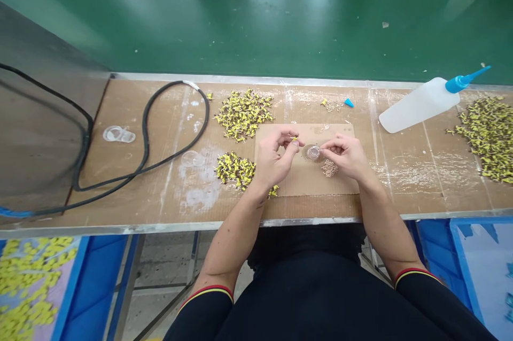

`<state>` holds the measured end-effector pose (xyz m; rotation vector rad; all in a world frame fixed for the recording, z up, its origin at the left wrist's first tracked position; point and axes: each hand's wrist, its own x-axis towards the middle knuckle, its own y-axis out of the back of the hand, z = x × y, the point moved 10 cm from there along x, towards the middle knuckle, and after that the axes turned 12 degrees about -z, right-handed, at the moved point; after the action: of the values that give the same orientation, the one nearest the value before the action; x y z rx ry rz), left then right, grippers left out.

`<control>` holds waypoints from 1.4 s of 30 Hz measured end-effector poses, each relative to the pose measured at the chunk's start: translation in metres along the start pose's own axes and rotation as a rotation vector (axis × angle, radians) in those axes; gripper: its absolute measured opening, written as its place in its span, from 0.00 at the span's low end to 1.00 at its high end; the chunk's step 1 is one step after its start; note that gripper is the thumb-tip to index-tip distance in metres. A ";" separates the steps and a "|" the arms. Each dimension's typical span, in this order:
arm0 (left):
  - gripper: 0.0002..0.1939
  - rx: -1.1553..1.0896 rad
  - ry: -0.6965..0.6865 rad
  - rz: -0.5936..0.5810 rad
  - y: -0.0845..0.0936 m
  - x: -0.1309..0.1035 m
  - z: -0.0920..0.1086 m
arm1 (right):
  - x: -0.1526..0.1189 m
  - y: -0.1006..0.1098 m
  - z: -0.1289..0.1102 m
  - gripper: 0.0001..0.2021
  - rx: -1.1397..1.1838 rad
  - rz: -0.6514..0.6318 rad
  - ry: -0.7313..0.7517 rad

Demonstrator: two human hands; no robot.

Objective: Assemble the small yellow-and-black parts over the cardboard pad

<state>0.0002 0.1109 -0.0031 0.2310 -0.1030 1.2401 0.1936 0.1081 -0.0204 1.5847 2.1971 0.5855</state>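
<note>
My left hand [278,155] pinches a small yellow part [295,139] between thumb and fingertips, above a flat cardboard sheet [304,186]. Just to its right, a small round clear dish [312,152] rests on the sheet. The fingertips of my right hand [345,155] are closed together at the dish's right rim; whatever they hold is too small to make out. Beside that hand lies a little heap of tiny tan pieces [329,168]. Two piles of yellow and dark small parts [244,115] are left of the sheet, the nearer one [235,171] partly beside my left wrist.
A white squeeze bottle with a blue nozzle [420,104] lies at the right, near a large yellow pile [491,138]. A blue cap [348,102] sits behind the sheet. A black cable [145,132] loops across the left. Blue bins [96,282] flank the bench's front.
</note>
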 end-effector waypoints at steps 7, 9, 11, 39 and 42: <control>0.07 -0.113 0.034 -0.103 -0.013 0.000 -0.004 | -0.007 0.014 -0.014 0.04 0.208 0.104 0.117; 0.09 -0.173 0.037 -0.138 -0.022 -0.001 -0.005 | -0.011 0.018 -0.022 0.05 0.293 0.145 0.207; 0.10 -0.185 0.006 -0.160 -0.029 -0.002 -0.001 | -0.014 0.019 -0.029 0.08 0.345 0.159 0.269; 0.13 -0.033 -0.128 -0.025 -0.031 -0.010 0.015 | -0.018 -0.008 -0.042 0.11 0.385 0.050 0.362; 0.14 -0.042 -0.126 -0.031 -0.032 -0.010 0.015 | -0.018 -0.007 -0.042 0.12 0.385 0.066 0.360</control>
<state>0.0273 0.0881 0.0059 0.2735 -0.2330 1.1908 0.1714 0.0843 0.0119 1.8678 2.6590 0.5219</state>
